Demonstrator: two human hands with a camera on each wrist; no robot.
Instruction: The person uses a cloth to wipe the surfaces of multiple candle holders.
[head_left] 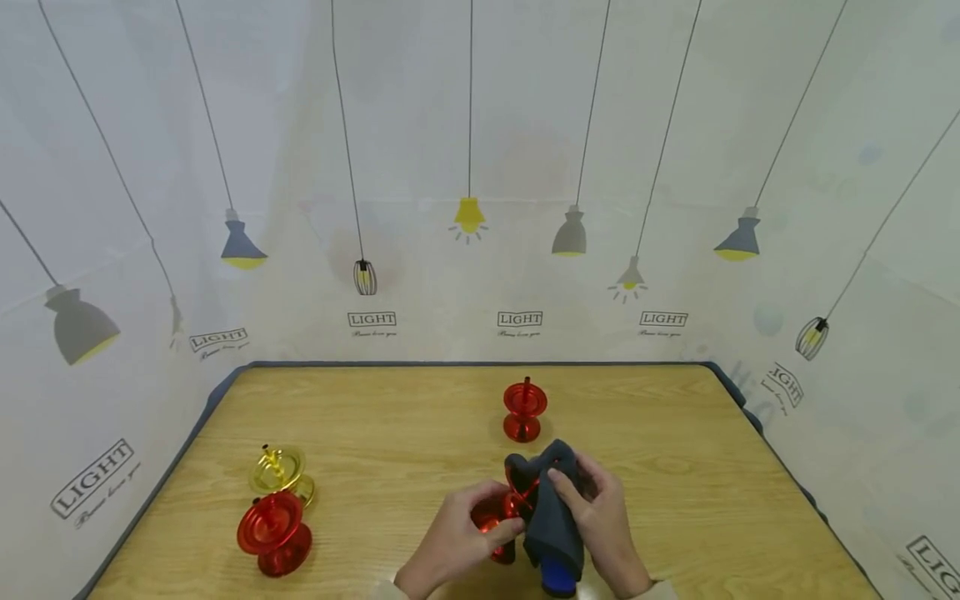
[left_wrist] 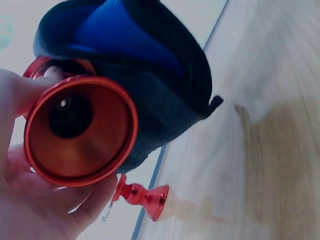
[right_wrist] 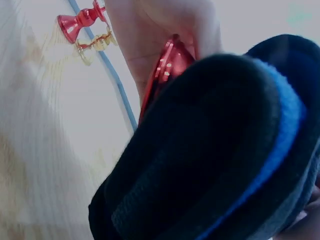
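Note:
My left hand (head_left: 461,533) grips a shiny red candle holder (head_left: 489,515) by its stem and base. In the left wrist view the holder's hollow round base (left_wrist: 97,150) faces the camera, with fingers curled around it. My right hand (head_left: 606,518) pinches a dark grey cloth (head_left: 555,517) with a blue underside, and the cloth lies over the holder's dish end. Folds of the cloth (right_wrist: 200,140) fill the right wrist view, hiding most of the right fingers. Just a slice of the red dish (right_wrist: 167,65) shows past the cloth there.
Another red candle holder (head_left: 523,408) stands upright beyond the hands. At the left, a gold candle holder (head_left: 277,473) and a red candle holder (head_left: 276,533) stand close together on the wooden table (head_left: 390,433). A white curtain (head_left: 420,275) printed with lamps surrounds the table.

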